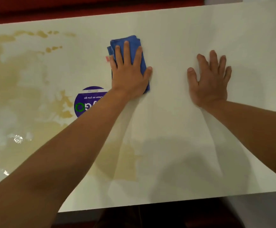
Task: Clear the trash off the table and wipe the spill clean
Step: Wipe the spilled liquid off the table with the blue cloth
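Note:
A folded blue cloth (134, 44) lies on the white table (191, 38) near its middle. My left hand (129, 71) presses flat on the cloth with straight fingers, covering most of it. My right hand (211, 79) rests flat on bare tabletop to the right, fingers spread, holding nothing. A wide yellowish-brown spill (23, 76) spreads over the left half of the table and runs toward the front under my left forearm. No trash is in view.
A round purple sticker (87, 102) reading "clean as you go" sits on the table just left of my left wrist. Red floor (51, 10) shows beyond the far edge. The table's front edge (166, 201) runs close to me.

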